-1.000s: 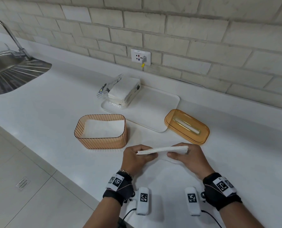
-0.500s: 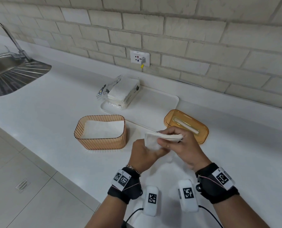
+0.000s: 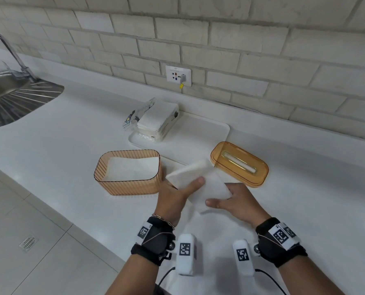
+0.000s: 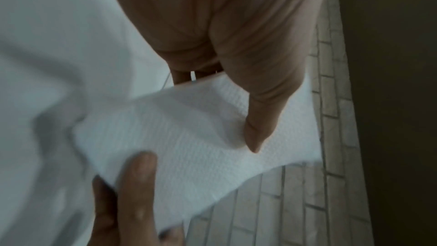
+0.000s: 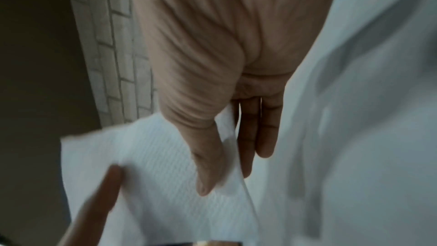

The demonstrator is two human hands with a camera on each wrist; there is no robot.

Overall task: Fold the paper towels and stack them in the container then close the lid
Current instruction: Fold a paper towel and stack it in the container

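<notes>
I have both hands on one folded paper towel point(image 3: 200, 182), held up off the white counter point(image 3: 71, 145) just near of the gap between the container point(image 3: 128, 184) and the lid point(image 3: 239, 163). My left hand point(image 3: 173, 201) grips the towel's left end, thumb point(image 3: 193, 185) laid across the top face and the fingers underneath; the left wrist view shows that thumb point(image 4: 257, 119) pressing into the embossed sheet point(image 4: 201, 137). My right hand point(image 3: 236, 205) pinches the near right corner, thumb on top, fingers below. In the right wrist view the thumb point(image 5: 208, 166) lies on the towel point(image 5: 153, 166) with the fingers point(image 5: 264, 128) behind its edge.

The towel tilts, its far left corner raised toward the container's right end, without touching it as far as I can tell.

The ribbed orange container sits open on the counter to the left, with white paper towels point(image 3: 132, 170) lying flat inside it. The orange lid lies on the counter to the right, apart from the container, slot facing up. Farther back a white tray point(image 3: 209, 135) carries an opened pack of paper towels point(image 3: 158, 120) at its left end. A steel sink point(image 3: 13, 99) with a tap is at the far left, and a wall socket point(image 3: 178, 75) is set in the brick wall behind the tray.
</notes>
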